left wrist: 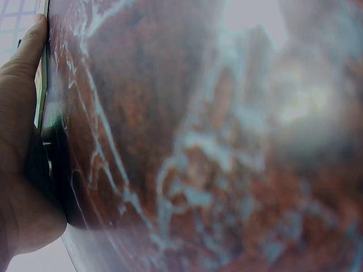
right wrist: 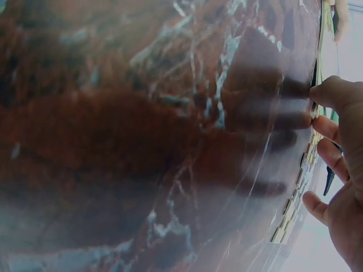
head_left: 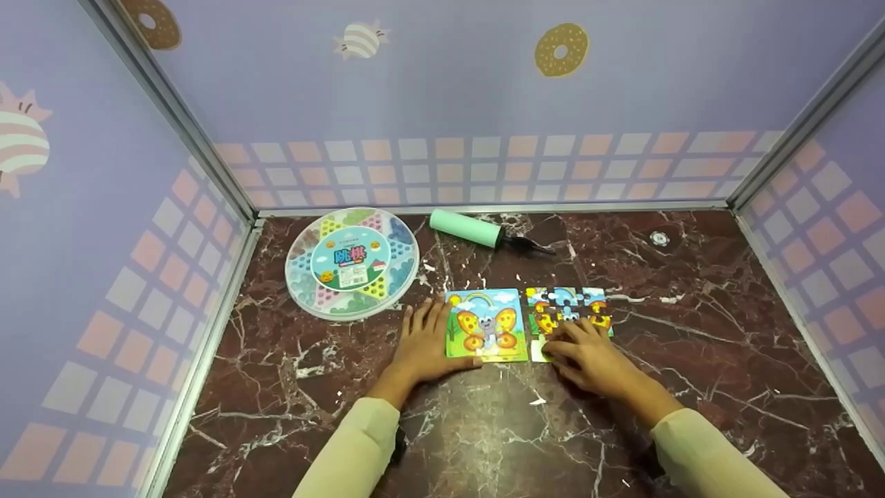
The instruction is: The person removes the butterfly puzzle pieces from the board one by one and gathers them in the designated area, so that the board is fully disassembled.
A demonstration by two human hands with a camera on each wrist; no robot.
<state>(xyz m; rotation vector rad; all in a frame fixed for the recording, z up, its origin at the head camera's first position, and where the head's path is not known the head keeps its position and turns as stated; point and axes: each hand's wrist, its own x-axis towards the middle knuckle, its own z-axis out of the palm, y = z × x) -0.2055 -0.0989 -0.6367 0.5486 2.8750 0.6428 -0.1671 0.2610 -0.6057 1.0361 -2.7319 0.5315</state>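
A square picture card [head_left: 486, 325] with a cartoon butterfly lies flat on the table. My left hand [head_left: 423, 346] rests at its left side, fingers extended along the edge and thumb reaching along the bottom edge; the thumb also shows in the left wrist view. Just right of the card is a partly joined jigsaw puzzle [head_left: 565, 297] with a matching butterfly picture. Over its lower part is my right hand [head_left: 591, 356], thumb and index finger pinching a yellow-green puzzle piece [head_left: 538, 351] at the lower-left corner. The hand hides the rest of the puzzle's lower part.
Behind my left hand lies a round Chinese checkers set [head_left: 408, 266] in a clear case. A mint-green hand pump [head_left: 464, 228] with a black end is near the back wall. A small white round disc [head_left: 659, 238] sits at the back right. Patterned walls [head_left: 484, 104] enclose the marble-look table.
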